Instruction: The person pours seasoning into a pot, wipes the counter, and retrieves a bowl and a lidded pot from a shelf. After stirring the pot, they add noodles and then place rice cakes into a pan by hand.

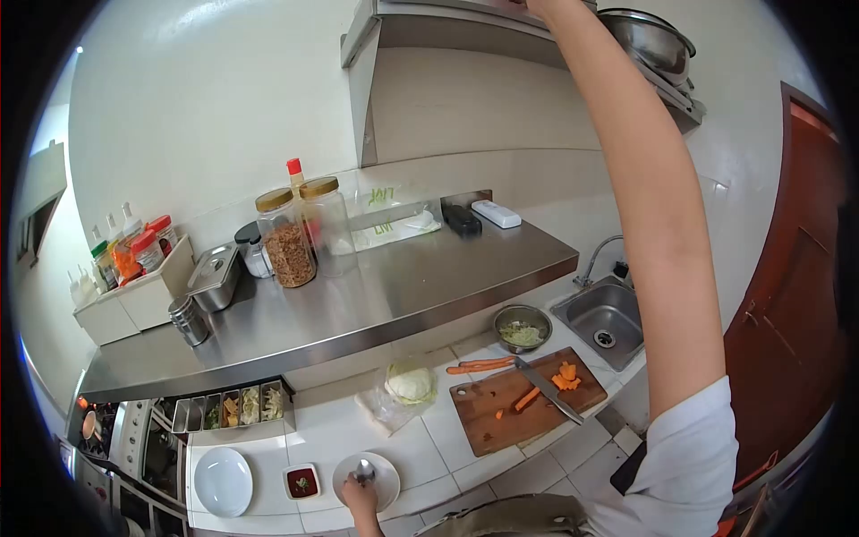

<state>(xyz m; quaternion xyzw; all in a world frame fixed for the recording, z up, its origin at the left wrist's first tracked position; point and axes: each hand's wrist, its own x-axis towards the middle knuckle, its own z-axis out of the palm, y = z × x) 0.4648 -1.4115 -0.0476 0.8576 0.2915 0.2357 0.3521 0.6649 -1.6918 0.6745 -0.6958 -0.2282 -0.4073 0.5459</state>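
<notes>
Low in the view, my left hand (361, 495) is closed around a metal spoon (365, 469), whose bowl end rests over a white bowl (383, 481). Left of it stand a small square dish of dark red sauce (301, 483) with a green garnish and a white plate (224, 483). My right arm stretches up to the metal wall shelf (465, 12). Only a sliver of my right hand (535, 4) shows at the top edge, and its fingers are cut off. Near that arm on the shelf sit stacked metal bowls (649, 43).
A wooden cutting board (488, 416) carries a knife (553, 394) and cut carrots (565, 376). Around it are a metal bowl of shreds (522, 328), a bagged cabbage (410, 383) and a sink (604, 322). Jars (291, 251) stand on the raised steel counter (403, 277); a divided vegetable tray (233, 428) sits below.
</notes>
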